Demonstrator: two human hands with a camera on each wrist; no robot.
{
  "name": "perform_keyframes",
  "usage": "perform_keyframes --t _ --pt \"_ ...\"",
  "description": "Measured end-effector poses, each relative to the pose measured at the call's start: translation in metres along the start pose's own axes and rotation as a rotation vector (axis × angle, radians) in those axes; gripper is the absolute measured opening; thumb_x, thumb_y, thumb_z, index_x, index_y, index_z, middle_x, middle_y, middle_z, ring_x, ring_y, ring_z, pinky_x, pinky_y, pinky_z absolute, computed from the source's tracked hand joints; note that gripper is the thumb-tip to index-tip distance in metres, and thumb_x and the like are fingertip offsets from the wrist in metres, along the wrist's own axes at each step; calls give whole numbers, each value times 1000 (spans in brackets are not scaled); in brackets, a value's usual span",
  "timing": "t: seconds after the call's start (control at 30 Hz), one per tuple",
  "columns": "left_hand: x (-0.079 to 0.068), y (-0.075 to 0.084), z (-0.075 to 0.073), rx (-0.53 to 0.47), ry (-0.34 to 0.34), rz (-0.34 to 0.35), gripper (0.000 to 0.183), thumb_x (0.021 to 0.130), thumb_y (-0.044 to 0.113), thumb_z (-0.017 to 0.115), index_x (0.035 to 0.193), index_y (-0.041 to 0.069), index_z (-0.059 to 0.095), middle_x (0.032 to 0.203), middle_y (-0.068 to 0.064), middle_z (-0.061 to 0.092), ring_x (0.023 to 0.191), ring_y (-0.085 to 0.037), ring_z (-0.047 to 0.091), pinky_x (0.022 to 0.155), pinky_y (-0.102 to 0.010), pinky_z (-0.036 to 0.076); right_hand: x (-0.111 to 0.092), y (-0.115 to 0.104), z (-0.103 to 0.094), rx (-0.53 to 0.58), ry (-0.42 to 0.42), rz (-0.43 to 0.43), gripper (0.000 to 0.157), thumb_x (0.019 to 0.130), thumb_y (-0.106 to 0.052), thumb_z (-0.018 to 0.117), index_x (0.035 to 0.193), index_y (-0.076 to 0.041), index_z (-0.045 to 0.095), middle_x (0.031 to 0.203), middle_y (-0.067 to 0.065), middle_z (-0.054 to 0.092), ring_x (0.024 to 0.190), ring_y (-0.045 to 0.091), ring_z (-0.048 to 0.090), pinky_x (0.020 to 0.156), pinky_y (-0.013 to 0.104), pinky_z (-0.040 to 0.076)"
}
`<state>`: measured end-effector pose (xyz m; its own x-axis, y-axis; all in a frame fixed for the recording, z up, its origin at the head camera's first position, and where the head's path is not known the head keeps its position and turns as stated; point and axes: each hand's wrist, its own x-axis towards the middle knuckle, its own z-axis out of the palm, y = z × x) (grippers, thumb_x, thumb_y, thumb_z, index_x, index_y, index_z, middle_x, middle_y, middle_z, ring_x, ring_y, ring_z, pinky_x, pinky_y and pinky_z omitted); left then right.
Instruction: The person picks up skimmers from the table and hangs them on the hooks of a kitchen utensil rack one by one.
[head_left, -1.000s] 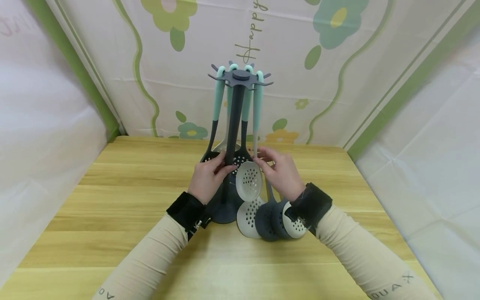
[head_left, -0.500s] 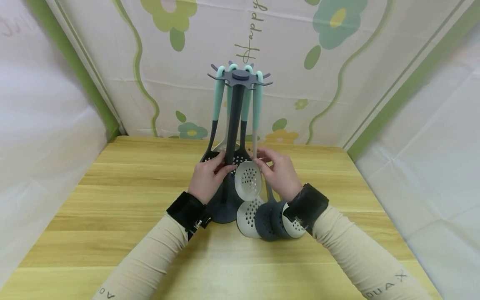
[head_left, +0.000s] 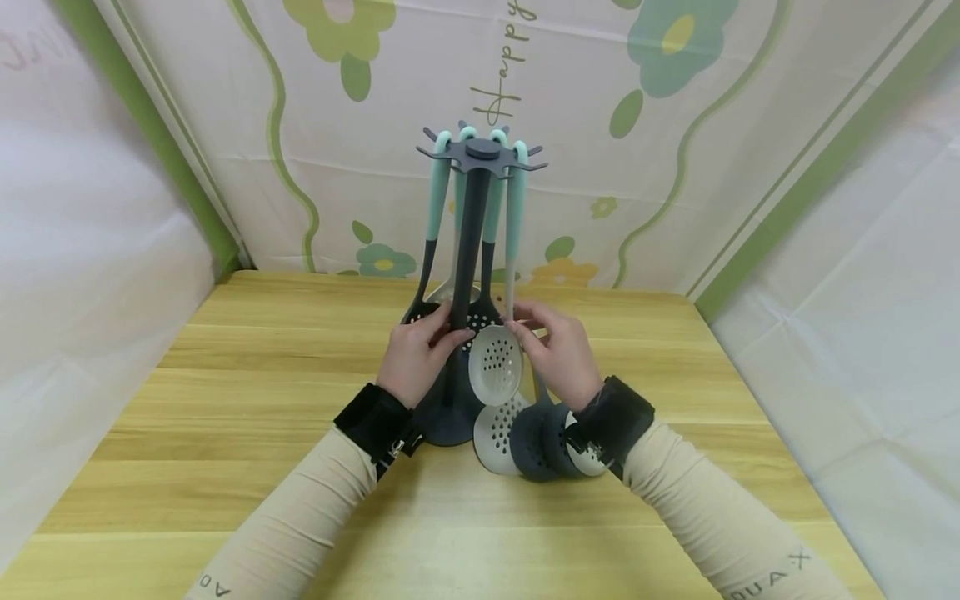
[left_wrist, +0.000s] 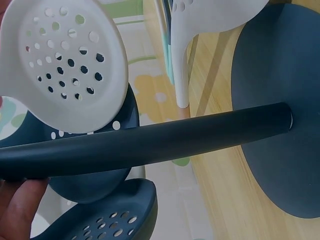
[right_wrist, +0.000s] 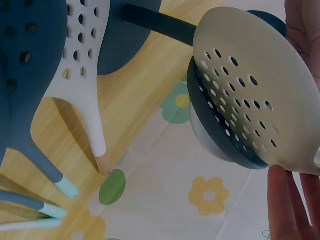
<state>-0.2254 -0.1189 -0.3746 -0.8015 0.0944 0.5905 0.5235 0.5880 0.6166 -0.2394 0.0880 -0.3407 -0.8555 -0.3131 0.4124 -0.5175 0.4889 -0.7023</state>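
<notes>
A dark utensil stand [head_left: 474, 242] rises from a round base [head_left: 450, 429]. Its hooked top carries several utensils with mint handles. My left hand [head_left: 416, 358] grips the pole low down between thumb and fingers. On the right side hangs a white skimmer [head_left: 495, 367], pierced with holes, and my right hand [head_left: 561, 346] pinches its neck just above the bowl. In the right wrist view, fingertips [right_wrist: 280, 190] meet the skimmer's edge. Behind it hang a dark perforated skimmer [left_wrist: 95, 180] and, lower in the left wrist view, another dark perforated utensil [left_wrist: 112, 220].
Beside the base, on the wooden table [head_left: 262, 517], several utensils lie in an overlapping row: a white perforated one [head_left: 497, 442], dark ones [head_left: 531, 442] and a white one [head_left: 583, 454] partly covered by my right wrist. A flowered cloth [head_left: 585, 158] stands behind the table.
My right wrist has shifted slightly left and down, covering more of the rightmost white utensil. The white skimmer's bowl has swung a little left. My left hand and the stand have stayed put.
</notes>
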Motion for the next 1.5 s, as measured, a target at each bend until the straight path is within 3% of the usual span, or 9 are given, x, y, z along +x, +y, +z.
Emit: perform_keyframes --t 0.27,0.6,0.93,1.23,1.5 --pt "-1 0 0 -8 0 -1 30 94 16 69 121 5 68 90 -13 75 77 -23 73 70 -37 60 -2 -1 2 44 7 -3 27 96 -8 65 122 -2 68 110 15 73 97 28 70 67 26 57" --pt "-2 -1 2 -10 9 -3 29 92 15 70 119 4 67 93 -14 75 79 -25 74 71 -38 60 -3 0 0 35 1 1 28 95 -12 67 122 -4 69 118 15 71 98 28 71 72 38 60" --pt "-2 -1 2 -3 16 -1 34 91 16 71 122 2 67 92 -15 75 76 -24 72 67 -37 59 -2 19 -12 -7 -14 88 26 96 -14 65 120 -5 69 112 13 73 98 27 69 75 31 56" --pt "-3 -3 3 -8 30 8 34 91 15 72 122 1 67 91 -16 75 74 -24 72 65 -37 59 -2 40 -19 -46 -41 211 28 97 -17 64 122 -5 68 113 14 72 103 31 68 86 46 57" --pt "-2 -3 4 -9 33 14 37 90 15 73 123 1 67 90 -15 75 71 -22 71 64 -37 59 -5 60 -24 -98 -70 263 31 98 -17 63 126 -4 65 116 17 71 107 35 66 87 49 57"
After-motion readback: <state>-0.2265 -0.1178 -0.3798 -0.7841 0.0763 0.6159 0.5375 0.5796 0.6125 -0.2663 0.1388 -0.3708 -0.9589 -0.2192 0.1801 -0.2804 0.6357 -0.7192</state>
